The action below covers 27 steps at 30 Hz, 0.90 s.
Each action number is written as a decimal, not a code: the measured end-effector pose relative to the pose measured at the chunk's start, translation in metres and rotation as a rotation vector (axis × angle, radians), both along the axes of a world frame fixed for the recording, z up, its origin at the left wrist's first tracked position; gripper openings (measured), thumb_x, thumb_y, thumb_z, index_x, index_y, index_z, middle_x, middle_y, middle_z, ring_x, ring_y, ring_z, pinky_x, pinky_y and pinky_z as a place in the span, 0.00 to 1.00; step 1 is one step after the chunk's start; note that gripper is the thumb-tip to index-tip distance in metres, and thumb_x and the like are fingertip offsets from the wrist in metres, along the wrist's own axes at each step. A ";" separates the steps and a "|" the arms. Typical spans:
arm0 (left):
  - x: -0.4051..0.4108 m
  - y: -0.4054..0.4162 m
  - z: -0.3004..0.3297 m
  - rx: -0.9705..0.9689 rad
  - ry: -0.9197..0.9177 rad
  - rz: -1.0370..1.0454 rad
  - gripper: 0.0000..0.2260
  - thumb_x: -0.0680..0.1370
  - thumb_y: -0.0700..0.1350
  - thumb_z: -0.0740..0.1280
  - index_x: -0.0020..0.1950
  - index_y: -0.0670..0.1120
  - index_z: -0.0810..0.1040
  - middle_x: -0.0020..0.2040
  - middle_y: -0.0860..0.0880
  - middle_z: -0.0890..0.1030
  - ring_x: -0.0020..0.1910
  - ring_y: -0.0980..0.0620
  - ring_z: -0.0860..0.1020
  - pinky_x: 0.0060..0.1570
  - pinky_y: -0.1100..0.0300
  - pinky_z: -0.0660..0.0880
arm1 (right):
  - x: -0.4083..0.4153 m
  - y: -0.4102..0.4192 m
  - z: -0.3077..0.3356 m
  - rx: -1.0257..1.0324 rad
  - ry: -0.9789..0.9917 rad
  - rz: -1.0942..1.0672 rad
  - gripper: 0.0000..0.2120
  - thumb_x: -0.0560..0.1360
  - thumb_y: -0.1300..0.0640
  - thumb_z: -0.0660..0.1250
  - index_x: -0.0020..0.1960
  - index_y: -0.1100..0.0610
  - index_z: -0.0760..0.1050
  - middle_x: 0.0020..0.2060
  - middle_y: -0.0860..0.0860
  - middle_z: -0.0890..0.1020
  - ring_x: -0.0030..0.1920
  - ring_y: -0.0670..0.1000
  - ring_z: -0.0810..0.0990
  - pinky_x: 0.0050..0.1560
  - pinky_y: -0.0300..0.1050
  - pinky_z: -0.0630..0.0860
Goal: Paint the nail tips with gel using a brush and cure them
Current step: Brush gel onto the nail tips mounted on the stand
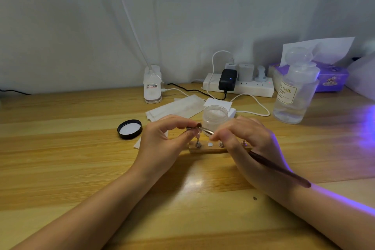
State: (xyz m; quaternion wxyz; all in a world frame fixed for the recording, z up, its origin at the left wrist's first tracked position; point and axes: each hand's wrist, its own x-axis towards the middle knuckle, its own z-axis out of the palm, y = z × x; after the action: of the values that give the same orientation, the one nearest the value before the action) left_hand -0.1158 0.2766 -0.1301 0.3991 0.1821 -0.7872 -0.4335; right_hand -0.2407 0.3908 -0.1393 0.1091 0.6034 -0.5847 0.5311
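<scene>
My left hand (pixel 164 138) pinches a small metal nail-tip holder (pixel 192 127) with a brownish nail tip (pixel 199 125) on its end. My right hand (pixel 247 140) grips a brush with a dark reddish handle (pixel 280 170); its silver ferrule (pixel 208 131) points left and the bristles touch the tip. Just below lies a wooden stand (pixel 205 149) carrying metal holders (pixel 198 144) and one white disc. Behind the hands stands an open clear gel jar (pixel 215 116). Its black lid (pixel 129 129) lies upside down to the left.
A clear pump bottle labelled NAIL (pixel 294 91) stands at the right, with a purple tissue box (pixel 330 79) behind it. A white power strip (pixel 239 85) with chargers and cables sits at the back. White wipes (pixel 176 107) lie mid-table. Purple light glows at the right edge (pixel 367 128).
</scene>
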 end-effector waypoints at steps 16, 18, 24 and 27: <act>0.001 0.002 0.001 0.052 0.010 0.012 0.07 0.68 0.40 0.73 0.41 0.51 0.83 0.40 0.57 0.83 0.41 0.62 0.79 0.45 0.75 0.70 | -0.001 0.004 0.000 0.005 -0.098 0.093 0.15 0.75 0.52 0.54 0.37 0.51 0.77 0.34 0.38 0.76 0.39 0.38 0.75 0.46 0.37 0.67; 0.000 0.002 0.001 0.050 0.008 0.008 0.06 0.68 0.41 0.72 0.42 0.52 0.82 0.39 0.57 0.83 0.40 0.61 0.79 0.46 0.74 0.71 | -0.001 0.003 0.002 0.035 -0.153 0.065 0.15 0.75 0.49 0.53 0.39 0.50 0.77 0.35 0.39 0.78 0.41 0.41 0.76 0.44 0.36 0.68; 0.000 0.002 0.000 0.059 0.017 0.028 0.07 0.67 0.42 0.73 0.38 0.55 0.81 0.37 0.59 0.83 0.39 0.64 0.79 0.47 0.72 0.72 | 0.002 0.002 0.003 0.078 -0.082 0.086 0.15 0.75 0.50 0.54 0.40 0.52 0.77 0.36 0.40 0.78 0.41 0.40 0.76 0.44 0.40 0.70; 0.000 0.003 0.001 0.077 0.035 0.021 0.05 0.66 0.45 0.72 0.38 0.54 0.82 0.36 0.59 0.83 0.38 0.64 0.79 0.45 0.73 0.72 | 0.002 0.004 0.002 0.051 -0.066 0.113 0.17 0.75 0.52 0.54 0.38 0.56 0.79 0.35 0.44 0.78 0.40 0.42 0.76 0.44 0.41 0.70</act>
State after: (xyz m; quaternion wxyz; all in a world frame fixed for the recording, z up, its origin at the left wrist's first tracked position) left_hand -0.1163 0.2798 -0.1290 0.4103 0.1981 -0.7606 -0.4625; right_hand -0.2391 0.3945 -0.1370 0.0442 0.6204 -0.5663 0.5408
